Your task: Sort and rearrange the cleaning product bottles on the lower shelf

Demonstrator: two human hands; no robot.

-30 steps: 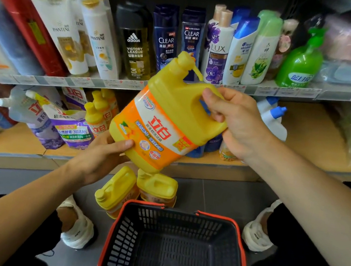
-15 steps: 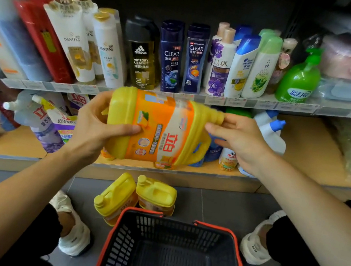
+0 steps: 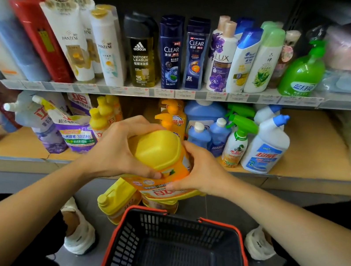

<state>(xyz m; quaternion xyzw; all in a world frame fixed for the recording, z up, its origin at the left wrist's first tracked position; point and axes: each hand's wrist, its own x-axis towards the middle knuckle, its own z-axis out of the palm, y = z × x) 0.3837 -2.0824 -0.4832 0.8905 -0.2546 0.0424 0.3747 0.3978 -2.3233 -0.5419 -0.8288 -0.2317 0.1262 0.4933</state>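
Jug (image 3: 157,153) turned base-up since prev; L grip (image 3: 117,153), R grip (image 3: 200,172) clench its glossy yellow plastic.

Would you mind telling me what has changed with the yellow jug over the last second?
The yellow jug has been tipped from neck-up through sideways to base-up, its label now upside down. The right hand let go of the handle and grips the body; the left hand grips the other side. The floor jugs and basket stayed put.
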